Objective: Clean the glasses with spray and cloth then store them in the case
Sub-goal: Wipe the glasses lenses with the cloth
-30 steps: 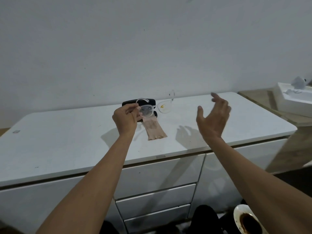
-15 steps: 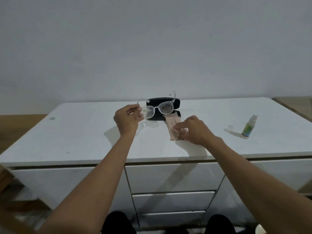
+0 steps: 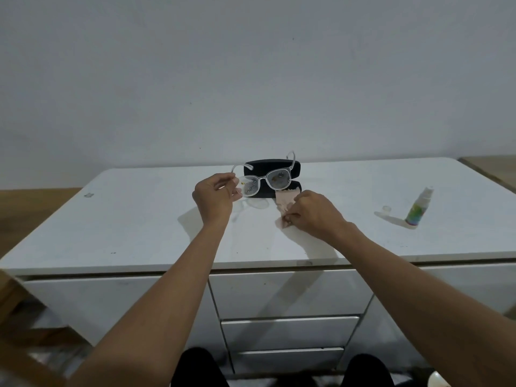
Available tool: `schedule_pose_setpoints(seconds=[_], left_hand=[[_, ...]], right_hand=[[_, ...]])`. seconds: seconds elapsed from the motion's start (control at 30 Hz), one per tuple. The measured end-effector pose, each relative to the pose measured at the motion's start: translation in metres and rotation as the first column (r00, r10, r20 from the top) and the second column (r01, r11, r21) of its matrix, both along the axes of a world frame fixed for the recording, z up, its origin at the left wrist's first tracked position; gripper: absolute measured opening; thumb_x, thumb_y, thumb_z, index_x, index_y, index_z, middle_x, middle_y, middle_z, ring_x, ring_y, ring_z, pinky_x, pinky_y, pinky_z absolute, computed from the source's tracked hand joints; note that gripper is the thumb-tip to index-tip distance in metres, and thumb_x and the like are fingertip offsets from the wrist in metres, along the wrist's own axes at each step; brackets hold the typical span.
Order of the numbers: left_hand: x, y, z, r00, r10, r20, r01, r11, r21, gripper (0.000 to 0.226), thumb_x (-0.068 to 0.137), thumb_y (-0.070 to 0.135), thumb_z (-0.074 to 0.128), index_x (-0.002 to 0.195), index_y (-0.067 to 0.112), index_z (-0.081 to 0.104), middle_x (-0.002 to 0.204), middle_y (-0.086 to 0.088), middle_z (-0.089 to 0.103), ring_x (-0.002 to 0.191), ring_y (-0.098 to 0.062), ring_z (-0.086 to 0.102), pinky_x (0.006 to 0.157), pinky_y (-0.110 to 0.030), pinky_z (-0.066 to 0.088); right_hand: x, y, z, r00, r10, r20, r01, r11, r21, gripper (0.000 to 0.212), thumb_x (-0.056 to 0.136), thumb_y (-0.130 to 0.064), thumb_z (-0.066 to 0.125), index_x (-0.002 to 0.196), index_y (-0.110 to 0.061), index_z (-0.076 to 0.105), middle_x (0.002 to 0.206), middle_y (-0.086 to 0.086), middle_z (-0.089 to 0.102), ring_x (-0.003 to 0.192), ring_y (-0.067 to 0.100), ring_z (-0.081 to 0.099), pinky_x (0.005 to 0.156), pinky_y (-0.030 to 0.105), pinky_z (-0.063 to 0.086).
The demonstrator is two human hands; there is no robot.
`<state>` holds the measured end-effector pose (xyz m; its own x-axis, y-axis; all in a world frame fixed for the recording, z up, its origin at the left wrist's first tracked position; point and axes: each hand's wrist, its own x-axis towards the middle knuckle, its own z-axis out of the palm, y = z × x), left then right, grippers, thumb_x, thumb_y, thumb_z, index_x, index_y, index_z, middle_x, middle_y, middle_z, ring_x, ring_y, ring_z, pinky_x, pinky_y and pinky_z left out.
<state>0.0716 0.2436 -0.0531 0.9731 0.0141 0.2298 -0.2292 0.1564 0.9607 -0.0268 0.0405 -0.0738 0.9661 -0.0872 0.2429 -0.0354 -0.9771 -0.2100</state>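
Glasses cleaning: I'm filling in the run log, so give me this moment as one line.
left hand: holds glasses | right hand: pinching cloth | spray bottle: standing, untouched | case: open

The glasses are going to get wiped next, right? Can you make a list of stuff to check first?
1. Glasses held up off the cabinet top by the left hand: ok.
2. Right hand pinching the pink cloth: ok.
3. Cloth lifted off the top: not ok, it lies there.
4. Lenses wet with spray: cannot tell.
5. Spray bottle upright and out of the way at the right: ok.
6. Black case open behind the glasses, ready for them: ok.
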Motion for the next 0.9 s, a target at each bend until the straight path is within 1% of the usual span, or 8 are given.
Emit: schedule_pose_setpoints(seconds=[0.07,0.13,0.27,0.4,0.47,0.73,0.8,0.9], left_hand=[[-0.001,0.000,0.001,1.000,0.001,0.000,-0.001,1.000,-0.002,0.012,0.084,-0.006,0.074,0.083,0.006,0.075,0.079,-0.021,0.072,0.055,-0.022,0.069,0.068,-0.039,0.063],[-0.001,0.002,0.004,1.000,0.006,0.006,-0.006,1.000,-0.001,0.012,0.085,-0.006,0.074,0.083,0.006,0.075,0.079,-0.020,0.072,0.054,-0.022,0.069,0.067,-0.038,0.063],[0.000,0.006,0.008,1.000,0.021,0.011,-0.021,1.000,0.001,0.012,0.085,-0.005,0.074,0.084,0.006,0.076,0.078,-0.019,0.072,0.054,-0.021,0.068,0.066,-0.037,0.063],[0.000,0.011,0.014,0.999,0.051,0.013,-0.051,0.999,0.001,0.009,0.085,-0.005,0.074,0.087,0.003,0.076,0.079,-0.020,0.072,0.054,-0.020,0.068,0.066,-0.036,0.063],[-0.002,0.012,0.016,0.998,0.059,0.018,-0.059,0.998,-0.002,0.007,0.085,-0.005,0.074,0.088,0.002,0.075,0.080,-0.020,0.072,0.054,-0.020,0.069,0.065,-0.035,0.063],[-0.006,0.016,0.028,0.996,0.070,0.053,-0.070,0.997,0.017,0.009,0.085,-0.004,0.074,0.092,0.001,0.076,0.082,-0.021,0.072,0.054,-0.020,0.067,0.066,-0.036,0.064],[-0.009,0.016,0.032,0.996,0.067,0.066,-0.069,0.997,0.020,0.009,0.086,-0.005,0.073,0.091,0.001,0.076,0.080,-0.019,0.072,0.052,-0.018,0.067,0.065,-0.036,0.064],[-0.013,0.017,0.038,0.995,0.057,0.085,-0.059,0.998,0.022,0.010,0.086,-0.007,0.071,0.090,0.001,0.075,0.076,-0.017,0.071,0.050,-0.015,0.066,0.064,-0.033,0.064]], right_hand=[[0.000,0.002,0.004,0.999,-0.028,0.023,0.024,0.988,0.154,0.028,0.090,-0.027,0.069,0.073,-0.008,0.078,0.064,0.014,0.064,0.065,0.027,0.054,0.058,0.033,0.041],[-0.003,0.006,0.008,0.994,-0.087,0.059,0.058,0.919,0.389,0.031,0.089,-0.028,0.068,0.066,-0.008,0.076,0.061,0.015,0.064,0.056,0.024,0.046,0.054,0.031,0.035],[-0.010,0.016,0.016,0.962,-0.261,0.078,0.071,0.516,0.854,0.025,0.086,-0.015,0.065,0.064,-0.007,0.073,0.062,0.006,0.063,0.063,0.017,0.054,0.063,0.031,0.049],[-0.009,0.025,0.028,0.944,-0.323,0.068,-0.031,0.119,0.992,0.020,0.096,-0.019,0.068,0.082,-0.006,0.076,0.081,0.006,0.070,0.079,0.022,0.068,0.078,0.036,0.062],[-0.008,0.029,0.034,0.935,-0.348,0.066,-0.063,0.019,0.998,0.017,0.097,-0.021,0.069,0.085,-0.012,0.076,0.089,0.008,0.072,0.086,0.025,0.071,0.082,0.039,0.063],[-0.006,0.050,0.055,0.877,-0.461,0.136,-0.148,0.010,0.989,0.022,0.096,-0.025,0.070,0.080,-0.013,0.078,0.078,0.007,0.070,0.071,0.029,0.065,0.071,0.045,0.062],[-0.006,0.055,0.057,0.872,-0.460,0.167,-0.182,0.012,0.983,0.027,0.096,-0.026,0.068,0.079,-0.007,0.076,0.071,0.014,0.064,0.061,0.033,0.056,0.057,0.046,0.051],[-0.006,0.061,0.059,0.873,-0.434,0.223,-0.207,0.084,0.975,0.033,0.097,-0.028,0.064,0.076,-0.003,0.071,0.065,0.023,0.054,0.058,0.033,0.046,0.060,0.042,0.040]])
